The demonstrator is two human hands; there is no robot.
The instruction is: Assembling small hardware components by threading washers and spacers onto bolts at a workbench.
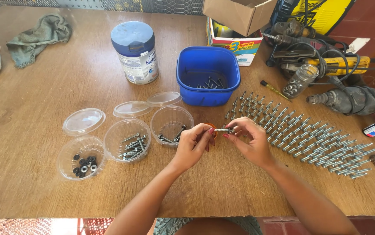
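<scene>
Pinching one bolt (223, 129) at both ends, left hand (195, 143) and right hand (248, 141) held it just above the wooden surface (39, 100), between clear cups (170, 123) and bolt rows (309, 137).

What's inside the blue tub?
A few loose metal bolts lie on the bottom of the blue tub. Its front wall hides the nearest part of the bottom, so more may lie there.
</scene>
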